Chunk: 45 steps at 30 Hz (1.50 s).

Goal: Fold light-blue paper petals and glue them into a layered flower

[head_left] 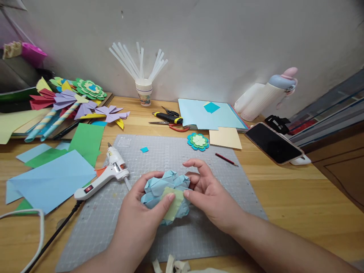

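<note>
A light blue folded paper flower (171, 180) is held over the grey cutting mat, with a pale green paper square (174, 212) lying across its face. My left hand (139, 212) grips the flower from the left, thumb pressed on the green square and fingers behind. At the right edge, my right hand (212, 193) has its thumb against the square's corner. Its index finger is lifted and bent, while other fingers curl at the flower's rim, partly hidden. Left of my hands lies a white hot glue gun (106, 177).
On the cutting mat (222, 223) are a blue scrap (144, 149), a layered paper flower (198, 141) and a pencil (226, 159). Colored paper sheets (54, 182) lie left. Behind stand pliers (167, 118), a cup of glue sticks (144, 93) and a bottle (264, 94). A phone (274, 143) rests right.
</note>
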Available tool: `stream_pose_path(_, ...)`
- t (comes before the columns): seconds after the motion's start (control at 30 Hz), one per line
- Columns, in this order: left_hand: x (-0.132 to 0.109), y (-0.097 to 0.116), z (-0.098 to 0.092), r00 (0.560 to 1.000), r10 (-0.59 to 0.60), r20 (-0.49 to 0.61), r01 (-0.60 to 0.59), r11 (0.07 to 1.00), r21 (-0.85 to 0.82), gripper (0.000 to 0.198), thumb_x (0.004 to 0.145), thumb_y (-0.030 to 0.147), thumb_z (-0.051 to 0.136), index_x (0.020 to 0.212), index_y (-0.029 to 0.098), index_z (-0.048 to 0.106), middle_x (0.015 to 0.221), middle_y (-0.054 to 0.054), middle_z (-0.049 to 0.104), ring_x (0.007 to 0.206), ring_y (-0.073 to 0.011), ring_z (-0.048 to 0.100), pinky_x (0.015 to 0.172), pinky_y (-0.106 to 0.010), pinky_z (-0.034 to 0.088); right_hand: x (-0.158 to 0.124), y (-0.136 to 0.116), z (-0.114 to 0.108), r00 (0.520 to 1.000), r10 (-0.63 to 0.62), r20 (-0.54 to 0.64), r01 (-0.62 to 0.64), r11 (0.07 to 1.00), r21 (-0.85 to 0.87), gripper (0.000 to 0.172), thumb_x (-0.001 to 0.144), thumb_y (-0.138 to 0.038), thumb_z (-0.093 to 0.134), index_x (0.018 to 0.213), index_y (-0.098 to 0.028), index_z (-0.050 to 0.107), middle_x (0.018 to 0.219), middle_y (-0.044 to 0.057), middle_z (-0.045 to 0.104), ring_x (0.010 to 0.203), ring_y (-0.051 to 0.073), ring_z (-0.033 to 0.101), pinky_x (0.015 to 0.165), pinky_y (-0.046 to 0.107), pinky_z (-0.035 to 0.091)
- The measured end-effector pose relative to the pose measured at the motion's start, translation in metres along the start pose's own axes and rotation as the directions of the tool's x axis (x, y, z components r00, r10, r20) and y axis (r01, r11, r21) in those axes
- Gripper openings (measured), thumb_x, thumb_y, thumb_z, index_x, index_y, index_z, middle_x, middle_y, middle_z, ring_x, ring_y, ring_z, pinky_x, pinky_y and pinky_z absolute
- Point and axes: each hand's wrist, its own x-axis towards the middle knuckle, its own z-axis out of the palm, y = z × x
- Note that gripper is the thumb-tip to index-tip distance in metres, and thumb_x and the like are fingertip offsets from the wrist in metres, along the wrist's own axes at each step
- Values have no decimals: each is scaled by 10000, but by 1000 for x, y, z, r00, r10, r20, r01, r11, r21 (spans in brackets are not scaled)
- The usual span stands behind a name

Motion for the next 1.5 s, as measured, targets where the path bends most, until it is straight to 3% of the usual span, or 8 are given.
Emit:
stream_pose_path(0.3, 4, -2, -2, 999, 40, -21, -38, 995, 93, 484, 613, 398, 769, 1028, 227, 590, 744, 27, 688, 599, -152, 635, 510, -217, 520, 0, -2, -1, 1000, -1, -4, 0, 995, -97, 489, 701, -49, 538, 1118, -271, 414, 850, -34, 547, 783, 125, 525, 671, 260, 409)
stream_pose_path(0.5, 5, -4, -6, 992, 72, -103, -56, 987, 153, 491, 607, 457, 763, 1014, 245, 586, 774, 21, 675, 653, -180, 648, 542, -248, 532, 2, -13, -18, 980, -193, -38, 178, 952, -250, 468, 675, -45, 507, 1091, -260, 494, 1032, 10, 544, 1008, 168, 504, 913, 354, 350)
stream_pose_path(0.63, 6, -5, -8, 989, 79, -122, -61, 987, 151, 469, 621, 467, 753, 999, 254, 576, 768, 30, 671, 643, -180, 646, 542, -249, 527, 5, -14, -26, 965, -260, -39, 244, 941, -236, 293, 788, -189, 649, 1048, -280, 551, 1010, 8, 561, 947, 162, 511, 817, 308, 375)
stream_pose_path(0.87, 7, -2, -8, 941, 259, -215, -176, 923, 342, 378, 667, 445, 721, 964, 253, 588, 804, 29, 687, 649, -169, 640, 565, -250, 508, 7, -12, -29, 939, -327, 107, 335, 940, -64, 190, 679, -326, 820, 752, -217, 683, 689, -6, 584, 647, 132, 515, 606, 270, 399)
stream_pose_path(1.0, 10, -10, -9, 812, 549, -197, -360, 738, 571, 270, 739, 356, 689, 975, 265, 595, 912, 6, 696, 801, -201, 656, 711, -307, 492, 4, -11, -29, 944, -293, 152, 303, 952, -45, 121, 695, -273, 810, 717, -206, 713, 633, -1, 621, 596, 123, 531, 574, 268, 418)
stream_pose_path(1.1, 16, -15, -9, 634, 773, -27, -539, 467, 701, 163, 807, 277, 639, 966, 267, 604, 895, 2, 694, 838, -198, 637, 819, -350, 421, 1, -12, -28, 957, -242, 162, 253, 966, -55, 118, 715, -278, 791, 706, -190, 713, 623, 6, 637, 587, 122, 548, 566, 267, 434)
stream_pose_path(1.17, 18, -13, -9, 578, 808, 113, -576, 306, 758, 142, 834, 223, 592, 970, 258, 612, 877, -9, 700, 834, -204, 633, 835, -374, 378, -2, -13, -28, 965, -201, 169, 211, 977, -44, 126, 744, -296, 766, 721, -185, 710, 628, 13, 644, 593, 129, 561, 571, 275, 446)
stream_pose_path(1.5, 29, 6, 17, 612, 599, 516, -555, -139, 820, 338, 896, 88, 383, 1115, 237, 594, 1036, -91, 679, 1114, -294, 535, 896, -439, 302, -4, -17, -25, 975, -166, 147, 146, 980, 137, 114, 799, -297, 721, 783, -185, 712, 693, 13, 656, 604, 109, 560, 581, 257, 420)
